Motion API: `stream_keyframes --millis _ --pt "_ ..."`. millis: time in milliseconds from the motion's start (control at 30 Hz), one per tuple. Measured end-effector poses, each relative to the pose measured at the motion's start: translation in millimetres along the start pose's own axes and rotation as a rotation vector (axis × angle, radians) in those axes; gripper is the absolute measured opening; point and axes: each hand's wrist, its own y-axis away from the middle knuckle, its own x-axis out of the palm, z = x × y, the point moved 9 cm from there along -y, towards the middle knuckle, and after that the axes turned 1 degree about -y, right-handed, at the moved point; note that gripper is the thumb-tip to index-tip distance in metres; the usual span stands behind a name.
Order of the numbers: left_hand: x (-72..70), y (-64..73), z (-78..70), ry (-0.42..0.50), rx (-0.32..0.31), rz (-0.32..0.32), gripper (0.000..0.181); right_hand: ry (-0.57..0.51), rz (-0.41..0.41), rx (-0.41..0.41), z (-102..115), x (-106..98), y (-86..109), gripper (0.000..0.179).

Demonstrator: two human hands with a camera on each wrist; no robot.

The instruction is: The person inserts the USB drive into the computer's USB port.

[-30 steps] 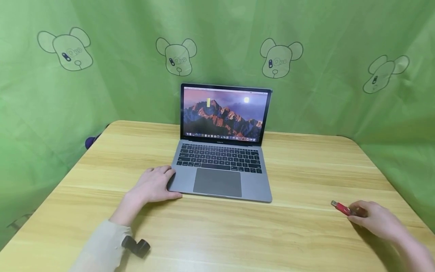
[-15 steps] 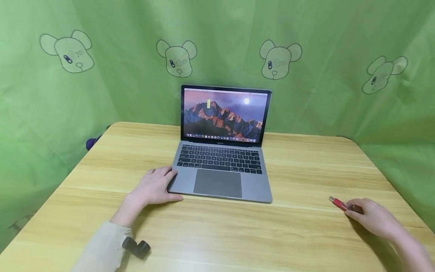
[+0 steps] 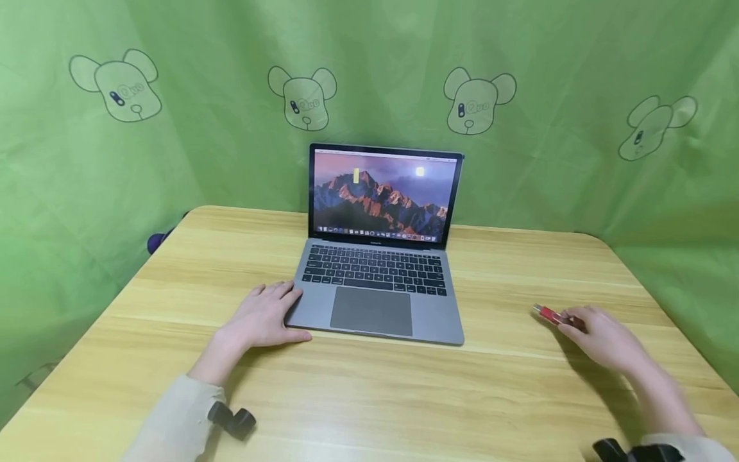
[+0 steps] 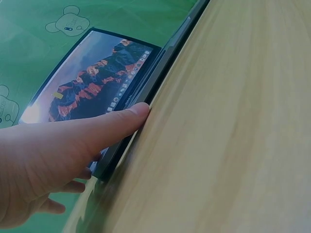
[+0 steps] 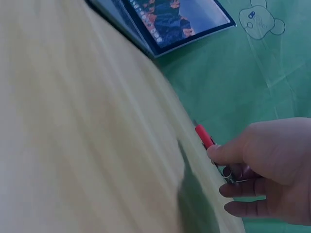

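Observation:
An open grey laptop (image 3: 372, 311) stands on the wooden table, its screen lit with a mountain picture. At its front left corner rests my left hand (image 3: 260, 319), the thumb lying straight along the front edge and the other fingers at the left side. In the left wrist view that thumb (image 4: 114, 127) touches the laptop's edge. To the right of the laptop, my right hand (image 3: 603, 339) pinches a red USB flash drive (image 3: 548, 314) between thumb and fingers, metal plug pointing left toward the laptop. A metal ring (image 5: 227, 172) shows near its rear end; the fingers hide the rest.
The table (image 3: 369, 398) has bare wood in front of the laptop and between it and my right hand. A green curtain (image 3: 392, 38) with printed bear heads surrounds the table behind and at both sides. A purple object (image 3: 154, 242) shows beyond the left edge.
My right hand has moved left and farther from me with the USB flash drive, closer to the laptop. The left hand has stayed at the laptop's corner.

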Motion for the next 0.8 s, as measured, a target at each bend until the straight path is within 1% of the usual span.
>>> stream_keyframes --millis 233,433,600,800 --pt "0.8 -0.5 0.3 0.003 -0.004 0.008 0.093 -0.071 -0.026 -0.028 22 -3 -32.0 0.018" --pt "1.2 -0.6 -0.1 0.002 0.006 -0.003 0.094 -0.131 -0.033 -0.063 38 2 -56.3 0.017" --pt "2.5 0.3 -0.8 -0.008 0.02 -0.017 0.1 -0.153 -0.04 -0.074 47 8 -70.0 0.02" --pt "2.8 0.9 -0.2 0.0 0.019 -0.025 0.102 -0.161 -0.043 -0.065 50 13 -80.4 0.019"
